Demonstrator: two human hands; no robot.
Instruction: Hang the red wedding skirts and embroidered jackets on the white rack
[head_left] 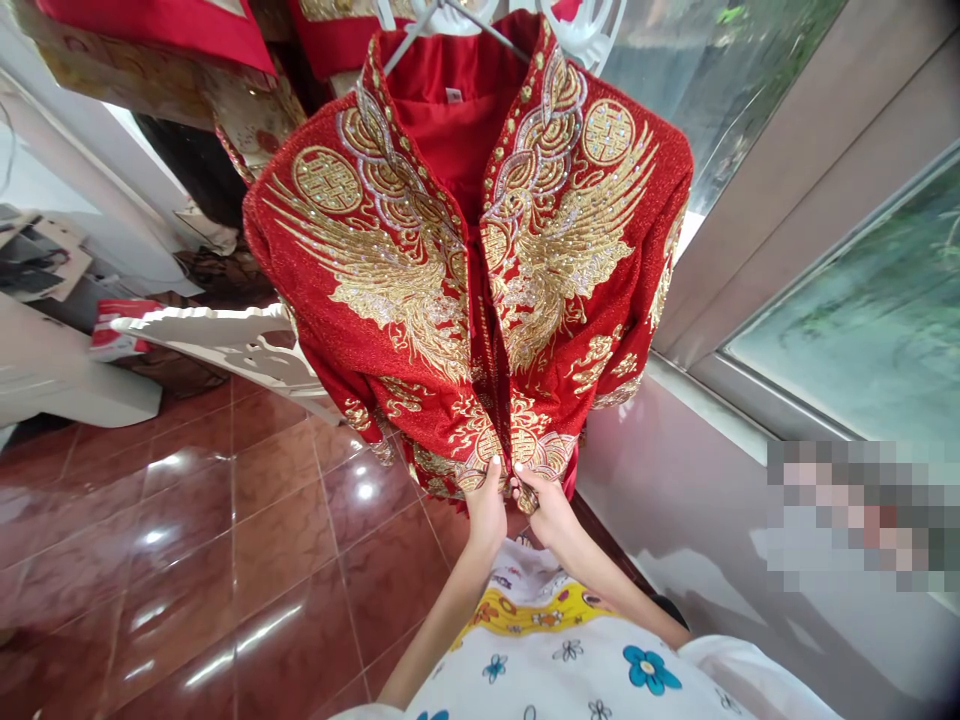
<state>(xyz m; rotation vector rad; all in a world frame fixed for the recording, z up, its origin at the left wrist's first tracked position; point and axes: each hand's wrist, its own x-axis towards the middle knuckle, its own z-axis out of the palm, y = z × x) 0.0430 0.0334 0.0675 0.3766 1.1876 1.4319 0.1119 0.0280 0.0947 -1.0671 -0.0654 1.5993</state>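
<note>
A red jacket with gold embroidery and a stand-up collar hangs from a metal hanger in front of me. Its front is parted down the middle, with red lining showing at the neck. At the bottom of one front edge, my left hand pinches the hem, thumb on top. Close beside it, my right hand grips the hem of the other front edge, also thumb uppermost. The fingers beneath the cloth are mostly hidden.
White ornate panel stands left of the jacket over the tiled floor. More red and gold garments hang at the upper left. On the right are a framed window and a pale wall. A white counter stands far left.
</note>
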